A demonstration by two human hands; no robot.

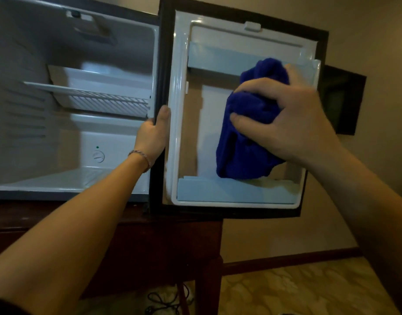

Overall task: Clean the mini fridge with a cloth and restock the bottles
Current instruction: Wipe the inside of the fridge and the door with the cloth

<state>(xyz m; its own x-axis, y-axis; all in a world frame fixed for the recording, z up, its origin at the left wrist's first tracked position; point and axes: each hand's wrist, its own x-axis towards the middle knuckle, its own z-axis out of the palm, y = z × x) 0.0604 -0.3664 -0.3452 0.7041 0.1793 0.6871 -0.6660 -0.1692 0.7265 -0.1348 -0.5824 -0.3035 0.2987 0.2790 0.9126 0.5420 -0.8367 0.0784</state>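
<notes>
Head view: the mini fridge [77,98] stands open on a dark wooden cabinet [150,246], its door [179,110] swung wide to the right so the white inner liner faces the camera. The right hand [284,117] grasps a bunched blue cloth [245,133] and presses it against the door's inner panel, between the upper door shelf [218,62] and the lower door shelf [229,192]; the cloth hangs down almost to the lower one. The left hand [153,135], a bracelet [139,155] at its wrist, is curled round the hinge-side edge where door meets cabinet, thumb up, seemingly steadying the door. Inside the fridge a wire rack [104,98] sits across the middle, with a thermostat dial [98,156] low on the back wall; both compartments and both door shelves hold nothing. No bottles appear anywhere in this view. Judged from that, the wiping stage is under way on the door, whether the interior has been wiped cannot be told, and all the restocking is yet to do. A cable [163,301] lies on the patterned floor below.
</notes>
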